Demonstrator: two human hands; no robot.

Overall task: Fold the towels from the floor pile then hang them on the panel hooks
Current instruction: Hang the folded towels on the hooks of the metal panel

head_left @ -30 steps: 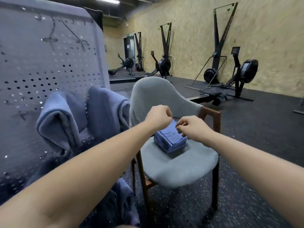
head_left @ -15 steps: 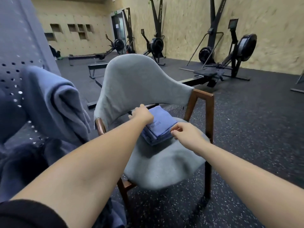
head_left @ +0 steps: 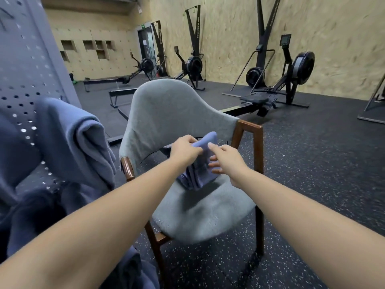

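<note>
A folded blue towel (head_left: 198, 172) is tipped up on edge above the seat of a grey chair (head_left: 200, 207). My left hand (head_left: 185, 148) pinches its upper fold. My right hand (head_left: 226, 161) holds its right side, fingers wrapped around the stack. On the left stands the grey perforated panel (head_left: 27, 65), with blue-grey towels (head_left: 79, 140) hanging from it. More blue-grey cloth (head_left: 129, 265) lies low beside the chair.
The chair has wooden arms (head_left: 250, 130) and legs. Rowing machines (head_left: 287, 80) and ski trainers (head_left: 193, 59) line the far wooden wall. The floor (head_left: 323, 163) is black speckled rubber.
The folded towel lay flat on the seat; now both hands have lifted it and tilted it upright. My view has swung right and closer to the chair.
</note>
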